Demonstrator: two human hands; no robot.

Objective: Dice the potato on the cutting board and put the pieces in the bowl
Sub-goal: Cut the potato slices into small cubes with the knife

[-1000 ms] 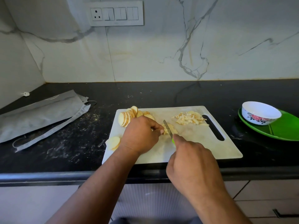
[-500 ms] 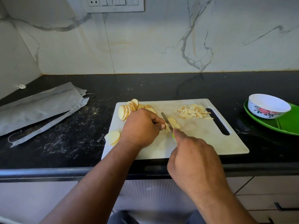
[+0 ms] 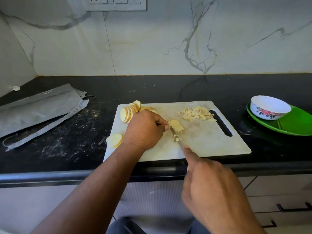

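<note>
Midway, I judge: the left hand point(image 3: 145, 130) pins a potato slice point(image 3: 176, 124) mid-board, the right hand point(image 3: 209, 186) grips the knife point(image 3: 176, 136); diced pieces point(image 3: 196, 114) wait by the cutting board point(image 3: 211, 141) handle, slices point(image 3: 130, 111) crowd its far-left corner, and the bowl point(image 3: 270, 108) looks empty.

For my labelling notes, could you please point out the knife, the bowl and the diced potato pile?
knife point(image 3: 176, 136): head view, mid-blade.
bowl point(image 3: 268, 113): head view, flowered outer wall.
diced potato pile point(image 3: 195, 113): head view, pile's middle.

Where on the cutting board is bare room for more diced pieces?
Bare: the cutting board between the knife and the handle slot, below the diced pile. Crowded: its left side, with potato slices and left hand.
</note>
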